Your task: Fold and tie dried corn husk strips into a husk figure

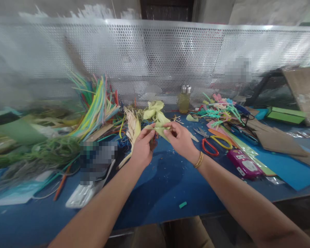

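My left hand [144, 146] and my right hand [180, 138] meet over the blue table [157, 193], both pinched on a pale yellow-green dried leaf strip [158, 129]. The strip runs between the fingertips of both hands. Behind it lies a pile of similar crumpled leaf pieces [155, 112] and a cream husk [132, 125]. A gold bracelet sits on my right wrist.
A bundle of coloured strips [95, 106] lies at left with green fibre [54, 148]. Red and yellow scissors [214, 143], a pink case [244, 163], a small glass jar [184, 99], a green box [286, 115] and brown paper [276, 137] lie at right. A perforated metal screen [155, 55] stands behind.
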Demonstrator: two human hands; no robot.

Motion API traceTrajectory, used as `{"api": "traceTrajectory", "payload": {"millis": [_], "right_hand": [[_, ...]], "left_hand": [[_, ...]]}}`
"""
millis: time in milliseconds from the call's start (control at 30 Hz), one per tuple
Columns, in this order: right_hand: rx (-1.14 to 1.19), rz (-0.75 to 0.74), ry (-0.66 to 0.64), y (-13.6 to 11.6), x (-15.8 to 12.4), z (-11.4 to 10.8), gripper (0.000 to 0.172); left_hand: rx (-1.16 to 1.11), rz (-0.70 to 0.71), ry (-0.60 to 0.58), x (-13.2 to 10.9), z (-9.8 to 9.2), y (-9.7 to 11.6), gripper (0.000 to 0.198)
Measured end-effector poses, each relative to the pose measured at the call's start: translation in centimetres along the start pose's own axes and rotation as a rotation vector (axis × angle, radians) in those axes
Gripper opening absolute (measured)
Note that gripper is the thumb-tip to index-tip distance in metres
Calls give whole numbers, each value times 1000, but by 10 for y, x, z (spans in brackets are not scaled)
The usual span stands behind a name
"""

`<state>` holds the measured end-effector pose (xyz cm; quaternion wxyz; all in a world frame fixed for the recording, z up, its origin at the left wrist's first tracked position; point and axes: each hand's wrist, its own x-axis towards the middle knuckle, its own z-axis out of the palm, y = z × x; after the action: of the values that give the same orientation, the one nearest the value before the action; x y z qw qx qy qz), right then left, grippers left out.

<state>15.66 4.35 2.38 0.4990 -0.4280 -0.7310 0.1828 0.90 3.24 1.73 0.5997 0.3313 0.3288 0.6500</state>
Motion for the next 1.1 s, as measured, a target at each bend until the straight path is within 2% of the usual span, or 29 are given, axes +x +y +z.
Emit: {"api": "traceTrajectory", "payload": {"millis": [167, 300, 367, 500, 600, 800, 1000, 1100], "right_hand": [[87, 38, -17, 3, 0, 3, 28], [269, 154, -148, 2, 2, 1, 43], [228, 80, -188, 1, 4, -5, 44], [-47, -182, -194, 0, 10, -24, 30], [-118, -245, -245, -3, 13, -36, 28], [-4, -149, -406, -8, 13, -46, 32], [71, -96, -421, -3, 14, -41, 19], [131, -45, -402, -1, 15, -38, 18]], "left_hand": [[5, -28, -3, 0, 0, 0, 33], [63, -50, -42, -2, 1, 1, 22], [99, -59, -73, -3, 2, 2, 15], [173, -88, -89, -2, 0, 4, 15], [212, -105, -106, -2, -1, 5, 18], [283, -141, -95, -2, -2, 5, 24], [327, -103, -146, 1, -4, 2, 22], [345, -48, -151, 2, -6, 0, 24]]}}
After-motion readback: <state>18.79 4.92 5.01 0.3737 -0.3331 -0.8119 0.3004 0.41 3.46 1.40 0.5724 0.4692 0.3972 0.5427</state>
